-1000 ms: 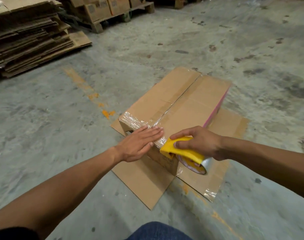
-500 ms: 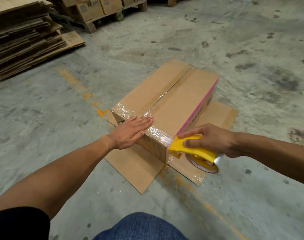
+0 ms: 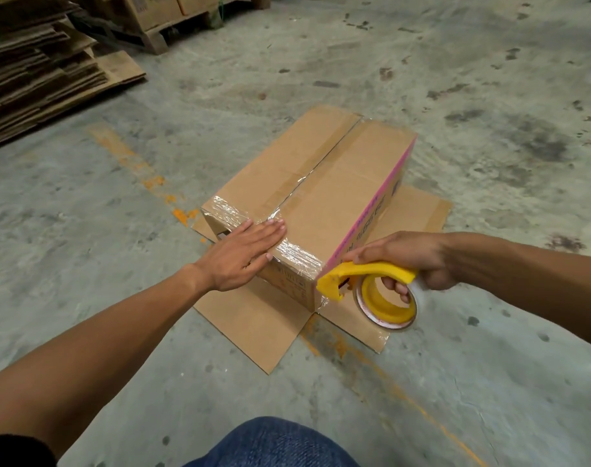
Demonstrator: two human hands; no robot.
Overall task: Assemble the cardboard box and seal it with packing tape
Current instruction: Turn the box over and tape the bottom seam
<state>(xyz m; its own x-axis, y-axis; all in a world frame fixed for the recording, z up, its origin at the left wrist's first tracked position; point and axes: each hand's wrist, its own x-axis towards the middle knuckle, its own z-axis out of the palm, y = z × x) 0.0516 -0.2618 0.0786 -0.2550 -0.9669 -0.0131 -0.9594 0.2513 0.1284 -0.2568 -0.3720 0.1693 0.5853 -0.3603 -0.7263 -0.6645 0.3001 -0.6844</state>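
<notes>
Under the flat, straight fingers of the left hand (image 3: 245, 252), tape is pressed onto the cardboard box (image 3: 321, 197) on the floor. Right hand (image 3: 412, 257) grips the tape dispenser (image 3: 371, 284) at the box's near corner. Sealing step; next probably cutting the tape.

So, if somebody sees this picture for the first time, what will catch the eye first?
Probably the yellow tape dispenser, gripped by the right hand at the near right corner of the cardboard box. Next, the left hand lies flat on the shiny clear tape along the box's near edge. The box sits on flat cardboard on the concrete floor.
</notes>
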